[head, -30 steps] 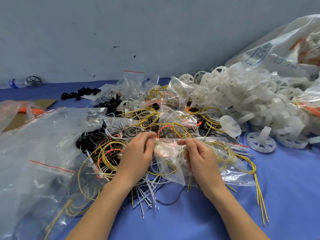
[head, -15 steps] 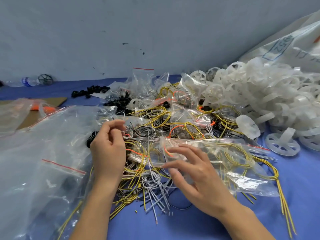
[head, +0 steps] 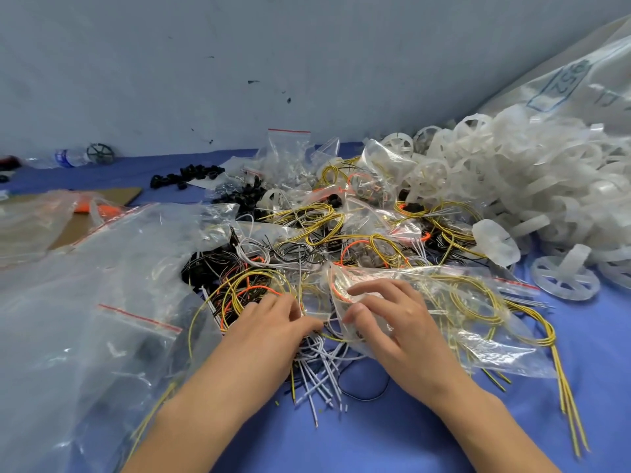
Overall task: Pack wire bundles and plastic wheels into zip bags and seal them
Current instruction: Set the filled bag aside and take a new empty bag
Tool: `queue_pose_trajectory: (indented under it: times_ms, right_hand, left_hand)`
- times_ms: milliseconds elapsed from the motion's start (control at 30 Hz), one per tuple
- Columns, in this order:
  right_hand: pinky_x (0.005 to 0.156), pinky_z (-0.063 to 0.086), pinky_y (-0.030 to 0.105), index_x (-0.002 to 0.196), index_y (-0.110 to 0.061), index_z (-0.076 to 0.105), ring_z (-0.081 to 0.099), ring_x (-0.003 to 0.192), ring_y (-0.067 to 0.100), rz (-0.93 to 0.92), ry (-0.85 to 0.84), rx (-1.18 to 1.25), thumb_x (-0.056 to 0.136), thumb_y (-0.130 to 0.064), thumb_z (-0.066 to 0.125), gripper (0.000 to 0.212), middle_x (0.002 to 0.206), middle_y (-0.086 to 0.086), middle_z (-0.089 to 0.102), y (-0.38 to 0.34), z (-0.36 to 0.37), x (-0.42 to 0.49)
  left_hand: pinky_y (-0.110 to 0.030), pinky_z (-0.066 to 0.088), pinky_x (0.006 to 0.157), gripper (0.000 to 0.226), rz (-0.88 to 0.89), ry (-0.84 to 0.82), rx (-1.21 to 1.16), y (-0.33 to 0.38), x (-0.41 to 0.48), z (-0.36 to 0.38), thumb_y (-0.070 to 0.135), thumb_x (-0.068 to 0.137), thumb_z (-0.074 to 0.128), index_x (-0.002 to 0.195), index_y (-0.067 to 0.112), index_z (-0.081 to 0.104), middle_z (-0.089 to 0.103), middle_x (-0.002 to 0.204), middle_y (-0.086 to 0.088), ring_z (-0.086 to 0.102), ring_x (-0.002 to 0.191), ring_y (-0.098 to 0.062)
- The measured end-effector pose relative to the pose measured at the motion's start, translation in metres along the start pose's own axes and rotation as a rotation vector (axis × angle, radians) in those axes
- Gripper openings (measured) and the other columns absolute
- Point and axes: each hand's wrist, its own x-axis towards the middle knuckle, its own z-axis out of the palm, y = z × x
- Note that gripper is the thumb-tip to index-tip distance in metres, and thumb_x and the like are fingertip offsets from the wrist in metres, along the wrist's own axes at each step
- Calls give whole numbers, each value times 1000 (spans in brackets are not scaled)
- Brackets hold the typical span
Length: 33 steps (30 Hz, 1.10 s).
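A clear zip bag [head: 454, 312] with a red strip, holding coiled yellow wire, lies on the wire pile at centre. My right hand [head: 396, 322] rests on its left end, thumb and forefinger pinching the plastic at the mouth. My left hand [head: 269, 322] lies beside it on loose yellow, orange and white wire bundles [head: 246, 291], fingertips closed on the bag's left edge. White plastic wheels [head: 532, 186] are heaped at the right, and one wheel [head: 565, 278] lies apart on the blue cloth.
Large clear zip bags [head: 85, 302] cover the left side. Small black parts [head: 186, 175] and a cardboard sheet [head: 112, 199] lie farther back, with a water bottle [head: 66, 158] by the wall. A big printed sack [head: 577, 83] rises behind the wheels. Blue cloth [head: 358, 438] shows between my forearms.
My left hand has come back from the wire pile on the left to the bag's mouth. My right hand has lowered onto the bag and closed thumb and forefinger on it.
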Motion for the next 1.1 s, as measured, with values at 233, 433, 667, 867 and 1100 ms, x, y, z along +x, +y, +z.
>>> queue_pose_trajectory:
  times_ms: [233, 433, 667, 867, 1100]
  right_hand:
    - [98, 39, 36, 84, -32, 71, 48, 116, 6, 31, 51, 71, 100, -37, 42, 33, 108, -22, 61, 0, -2, 1]
    - [94, 46, 33, 101, -34, 71, 54, 119, 9, 122, 150, 324, 100, -40, 44, 28, 111, -21, 65, -5, -10, 5]
    - [77, 45, 13, 104, -41, 70, 62, 94, -1, 131, -72, 529, 99, -55, 45, 29, 99, -22, 68, -19, -16, 39]
    - [72, 40, 21, 82, -32, 67, 53, 77, 2, 117, -146, 527, 100, -40, 54, 23, 86, -14, 56, -18, 13, 65]
    - [69, 38, 22, 79, -30, 64, 50, 75, 5, 166, -129, 602, 93, -56, 54, 31, 84, -9, 54, -9, 30, 56]
  left_hand:
    - [-28, 30, 73, 24, 69, -10, 58, 2, 17, -6, 27, 96, 56, 116, 39, 55, 41, 102, 9, 43, 95, -16]
    - [-42, 47, 91, 13, 122, 402, -116, -1, 25, -30, 24, 95, 60, 104, 25, 69, 67, 103, 13, 59, 107, -18]
    - [-49, 33, 110, 18, 174, 709, 68, -1, 51, -37, 16, 96, 60, 109, 22, 71, 67, 110, 4, 57, 117, -25]
    - [-38, 38, 106, 30, -2, 776, -182, -9, 59, -13, 22, 97, 55, 125, 19, 62, 61, 123, 4, 52, 118, -19]
    - [-7, 24, 107, 55, -311, 727, -644, -22, 46, -1, 7, 92, 49, 138, 37, 42, 43, 140, 17, 36, 135, -1]
